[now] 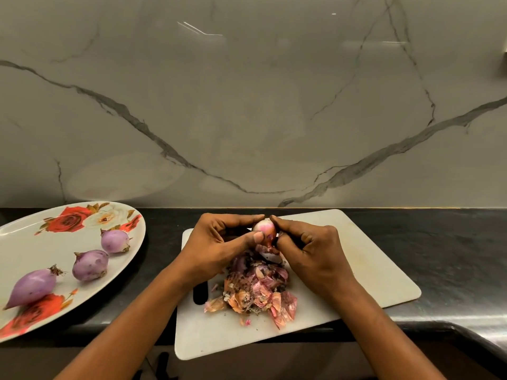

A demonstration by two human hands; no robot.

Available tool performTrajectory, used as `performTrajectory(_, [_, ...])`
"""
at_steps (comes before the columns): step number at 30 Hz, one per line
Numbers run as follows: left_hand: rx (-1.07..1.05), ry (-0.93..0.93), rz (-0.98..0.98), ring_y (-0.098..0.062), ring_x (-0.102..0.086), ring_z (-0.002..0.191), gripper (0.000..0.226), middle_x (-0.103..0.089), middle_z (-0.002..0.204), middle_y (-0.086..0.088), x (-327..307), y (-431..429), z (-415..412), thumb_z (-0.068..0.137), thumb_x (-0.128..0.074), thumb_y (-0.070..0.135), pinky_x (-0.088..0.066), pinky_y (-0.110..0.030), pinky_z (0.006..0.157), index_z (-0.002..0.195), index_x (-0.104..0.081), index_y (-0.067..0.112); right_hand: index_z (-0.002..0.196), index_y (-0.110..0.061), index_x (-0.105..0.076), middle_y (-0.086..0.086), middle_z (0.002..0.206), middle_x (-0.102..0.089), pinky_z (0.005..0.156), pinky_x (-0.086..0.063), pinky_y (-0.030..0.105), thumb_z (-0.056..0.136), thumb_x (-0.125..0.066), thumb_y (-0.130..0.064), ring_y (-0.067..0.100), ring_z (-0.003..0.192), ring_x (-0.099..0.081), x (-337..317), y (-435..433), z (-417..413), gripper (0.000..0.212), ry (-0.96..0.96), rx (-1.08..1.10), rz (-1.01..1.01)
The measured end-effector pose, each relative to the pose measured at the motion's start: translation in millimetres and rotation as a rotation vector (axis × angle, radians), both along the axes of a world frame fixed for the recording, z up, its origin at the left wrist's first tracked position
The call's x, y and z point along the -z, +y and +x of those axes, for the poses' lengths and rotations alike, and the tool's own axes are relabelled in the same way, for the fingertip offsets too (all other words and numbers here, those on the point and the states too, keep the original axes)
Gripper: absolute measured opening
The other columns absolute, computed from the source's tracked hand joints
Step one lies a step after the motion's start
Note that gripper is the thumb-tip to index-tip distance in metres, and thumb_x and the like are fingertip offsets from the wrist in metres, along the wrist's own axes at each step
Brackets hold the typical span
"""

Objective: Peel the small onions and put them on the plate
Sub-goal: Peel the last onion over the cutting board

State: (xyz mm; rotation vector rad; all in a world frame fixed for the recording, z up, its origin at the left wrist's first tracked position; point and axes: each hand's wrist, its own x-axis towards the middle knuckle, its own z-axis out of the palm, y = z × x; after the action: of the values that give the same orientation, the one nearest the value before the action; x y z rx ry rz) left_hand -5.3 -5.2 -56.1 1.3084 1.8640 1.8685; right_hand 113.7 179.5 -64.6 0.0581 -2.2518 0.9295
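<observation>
A small pink-white onion is held above the white cutting board, between both hands. My left hand grips it from the left with thumb and fingers curled round it. My right hand pinches its right side and lower skin. A pile of pink and brown onion skins lies on the board under the hands. On the left, a flowered oval plate holds three peeled purple onions, one at the back and one at the front.
The board lies on a black counter against a marble-patterned wall. The counter's front edge curves in at the lower right. The plate overhangs the counter's front at the left.
</observation>
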Motion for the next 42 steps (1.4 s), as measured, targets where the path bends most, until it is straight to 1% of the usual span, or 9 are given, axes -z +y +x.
performTrajectory(4, [-0.002,-0.04,0.032,-0.02,-0.075,0.114,0.039,-0.08,0.117,-0.001,-1.0,-0.5,1.3,0.084,-0.078,0.014,-0.061,-0.031,0.095,0.123,-0.074,0.011,0.134,-0.025,-0.063,-0.018,0.1,-0.075,0.069,-0.061,0.019,0.099,-0.067,-0.013,0.001,0.084,-0.073,-1.4,-1.8,0.3,0.038,0.035,0.002,-0.029])
performTrajectory(7, [-0.023,-0.042,0.036,-0.02,-0.075,0.113,0.039,-0.08,0.117,-0.002,0.5,0.0,1.1,0.085,-0.078,0.014,-0.062,-0.033,0.095,0.123,-0.074,0.01,0.131,-0.028,-0.064,-0.024,0.104,-0.072,0.078,-0.062,0.019,0.097,-0.069,-0.034,-0.003,0.094,-0.073,-4.1,-4.1,2.7,0.035,0.032,-0.009,-0.119])
performTrajectory(9, [-0.039,-0.034,0.025,-0.02,-0.075,0.113,0.039,-0.08,0.117,-0.001,1.5,-0.2,1.2,0.086,-0.078,0.015,-0.062,-0.035,0.096,0.124,-0.075,0.01,0.128,-0.025,-0.068,-0.025,0.107,-0.071,0.083,-0.06,0.017,0.089,-0.072,-0.044,-0.007,0.1,-0.072,-6.3,-5.0,5.2,0.044,0.012,-0.022,-0.185])
performTrajectory(18, [-0.05,-0.049,0.035,-0.02,-0.075,0.115,0.041,-0.079,0.119,-0.002,2.0,-1.3,2.3,0.084,-0.079,0.016,-0.061,-0.034,0.097,0.125,-0.074,0.008,0.121,-0.017,-0.075,-0.011,0.109,-0.079,0.088,-0.062,0.026,0.09,-0.08,-0.011,0.002,0.1,-0.076,-2.1,0.9,2.0,0.032,0.015,-0.074,-0.251])
performTrajectory(22, [-0.033,-0.099,0.055,-0.02,-0.075,0.114,0.04,-0.08,0.118,-0.002,0.9,-2.3,3.6,0.083,-0.078,0.016,-0.061,-0.031,0.096,0.123,-0.074,0.01,0.12,-0.014,-0.077,-0.007,0.109,-0.08,0.087,-0.063,0.027,0.09,-0.08,-0.008,0.004,0.099,-0.076,0.7,3.2,0.2,0.031,0.044,-0.062,-0.231])
performTrajectory(29, [-0.079,-0.079,0.06,-0.017,-0.075,0.114,0.04,-0.079,0.118,0.002,0.4,-1.6,2.8,0.082,-0.08,0.017,-0.061,-0.029,0.095,0.122,-0.075,0.013,0.106,-0.015,-0.082,-0.002,0.093,-0.082,0.074,-0.067,0.044,0.093,-0.077,-0.017,0.018,0.084,-0.08,-1.5,2.6,-0.2,0.014,-0.019,-0.072,-0.421])
performTrajectory(32, [-0.091,-0.06,0.057,-0.017,-0.075,0.114,0.04,-0.079,0.118,0.002,0.6,-2.5,2.7,0.082,-0.081,0.016,-0.061,-0.028,0.094,0.122,-0.075,0.013,0.105,-0.015,-0.083,-0.005,0.09,-0.081,0.073,-0.066,0.044,0.088,-0.082,-0.027,0.017,0.082,-0.079,-0.2,1.9,-0.7,0.02,-0.044,-0.058,-0.349])
performTrajectory(37, [-0.105,-0.056,0.056,-0.017,-0.075,0.112,0.041,-0.08,0.117,0.002,1.6,-1.6,2.2,0.081,-0.082,0.016,-0.061,-0.029,0.094,0.121,-0.076,0.012,0.1,-0.012,-0.083,-0.003,0.083,-0.081,0.07,-0.067,0.041,0.092,-0.079,-0.014,0.015,0.075,-0.079,-1.3,2.2,-0.4,0.009,-0.071,-0.063,-0.325])
performTrajectory(42, [-0.058,-0.148,0.096,-0.022,-0.074,0.116,0.043,-0.079,0.12,-0.004,0.6,-2.9,2.0,0.084,-0.078,0.014,-0.06,-0.035,0.099,0.127,-0.072,0.009,0.093,-0.016,-0.083,-0.005,0.08,-0.079,0.07,-0.066,0.041,0.092,-0.078,-0.014,0.015,0.073,-0.078,-2.0,3.4,-0.9,0.005,-0.062,-0.011,-0.337])
